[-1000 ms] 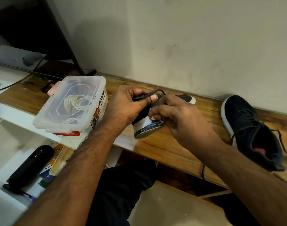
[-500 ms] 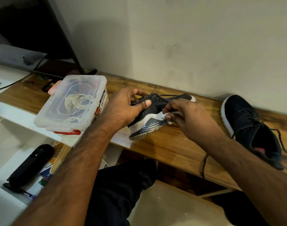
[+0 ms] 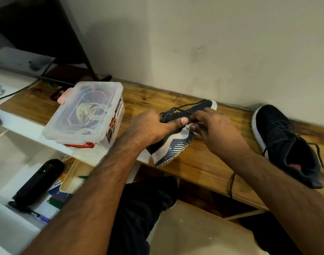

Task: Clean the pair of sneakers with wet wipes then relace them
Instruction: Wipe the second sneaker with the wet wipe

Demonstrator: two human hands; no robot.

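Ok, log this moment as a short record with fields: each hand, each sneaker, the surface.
left hand: grips the tilted sneaker, sole side showing
right hand: pinches a white wipe against that sneaker
other sneaker: lies apart to the right, lace loose
surface: wooden bench along the wall
also there: clear lidded box

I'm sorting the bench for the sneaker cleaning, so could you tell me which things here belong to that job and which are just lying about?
In use: sneaker gripped by left hand; white wipe pinched by right hand; second sneaker waiting.

Lying about: lidded plastic box; black device on the lower shelf.
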